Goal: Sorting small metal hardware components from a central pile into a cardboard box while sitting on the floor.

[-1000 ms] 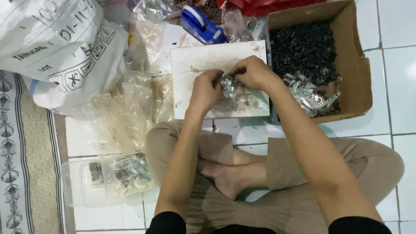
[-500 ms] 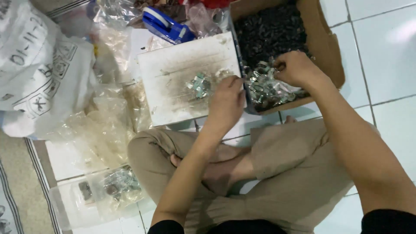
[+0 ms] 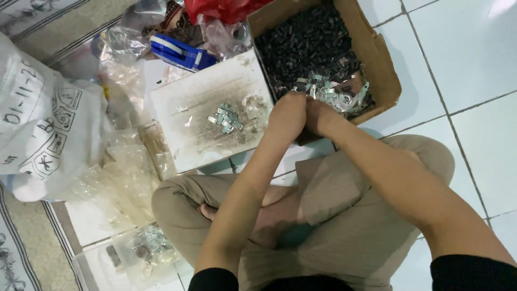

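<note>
Hands meeting at the box's (image 3: 383,70) near edge.
I see left hand (image 3: 286,116) and right hand (image 3: 319,114) closed together over metal clips (image 3: 334,92); what they pinch I cannot tell. Fumbled clips could scatter beyond the box, away from the board's pile (image 3: 226,118).

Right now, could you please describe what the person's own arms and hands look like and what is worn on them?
Both forearms are bare, with black sleeves pushed up to about the elbows. The left hand and right hand wear no gloves; no rings, watch or bracelets show.
</note>
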